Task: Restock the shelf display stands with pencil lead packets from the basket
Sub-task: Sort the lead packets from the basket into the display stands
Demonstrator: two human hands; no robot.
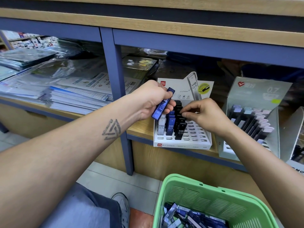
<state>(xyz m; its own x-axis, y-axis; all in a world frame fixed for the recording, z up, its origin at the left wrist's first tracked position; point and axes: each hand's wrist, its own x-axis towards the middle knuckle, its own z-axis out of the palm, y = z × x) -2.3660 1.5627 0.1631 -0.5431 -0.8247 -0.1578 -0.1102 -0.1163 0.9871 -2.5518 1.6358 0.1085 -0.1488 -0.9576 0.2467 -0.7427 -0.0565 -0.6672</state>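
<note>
A white HB 0.5 display stand (182, 143) sits on the lower shelf with white, blue and black lead packets standing in its left slots; the right slots are bare. My left hand (153, 99) grips a blue lead packet (162, 105) just above the stand's left rows. My right hand (202, 112) pinches the top of a black packet (178, 111) in the black row. A green basket (205, 193) at the bottom right holds several loose packets.
A grey 0.7 display stand (256, 119) full of pastel-capped packets stands to the right. Stacked notebooks and plastic-wrapped sheets (69, 89) fill the left shelf bay. A blue shelf post (115, 79) divides the bays. My knee and shoe (121, 204) are below.
</note>
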